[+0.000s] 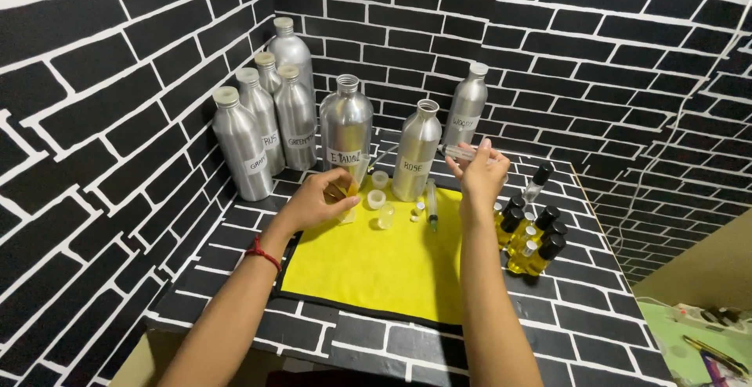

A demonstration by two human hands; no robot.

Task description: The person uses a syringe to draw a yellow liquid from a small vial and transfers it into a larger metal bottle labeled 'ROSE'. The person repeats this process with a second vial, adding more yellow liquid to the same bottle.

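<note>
The left hand [325, 195] pinches a small amber-filled vial [350, 191] upright over the yellow mat [376, 265], steadying its mouth, while the right hand [479, 177], fingers closed, holds a clear syringe [462, 152] level just right of the open aluminium bottle [415, 152].

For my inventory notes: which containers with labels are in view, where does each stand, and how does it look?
Four silver bottles, back left: capped, white labels.
Large silver bottle, centre: uncapped, white label.
Open silver bottle, behind yellow mat: white label.
Capped silver bottle, back right: small label.
Small black-capped bottles, right: yellow liquid.
</note>
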